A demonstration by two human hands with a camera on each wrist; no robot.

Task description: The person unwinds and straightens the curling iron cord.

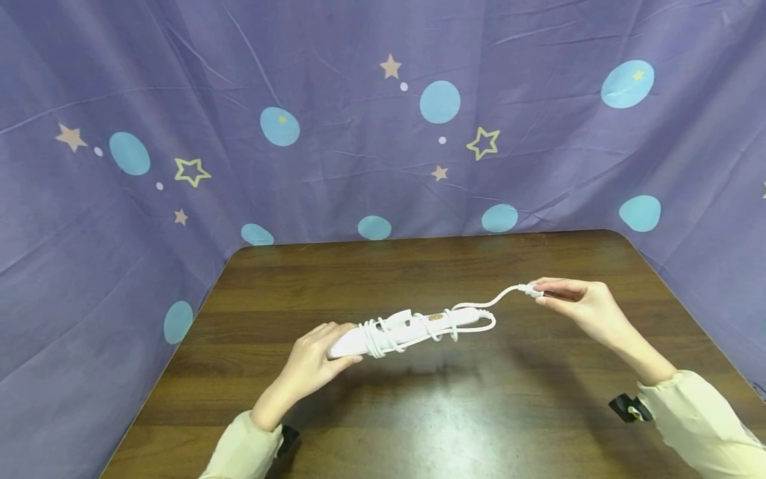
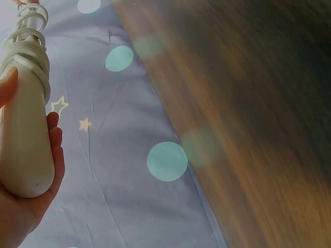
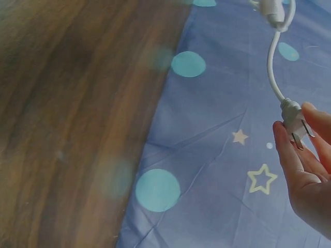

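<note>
A white hair styling iron (image 1: 463, 317) is held in the air above the table, tilted slightly up to the right. Its white cord (image 1: 374, 339) is wound round the body in several loops. My left hand (image 1: 312, 356) grips the thick rounded end, thumb on the near side; the left wrist view shows the smooth body (image 2: 26, 144) in the palm. Off to the right, my right hand (image 1: 589, 309) pinches the plug (image 3: 294, 116) between thumb and fingers, its two metal prongs showing. A short free length of cord (image 1: 503, 295) runs from the plug back to the iron.
Below both hands lies a dark brown wooden table (image 1: 371, 273) with rounded far corners. A purple curtain (image 1: 335, 179) with stars and blue dots hangs behind it and along its sides. Black bands (image 1: 628, 407) show at both sleeve cuffs.
</note>
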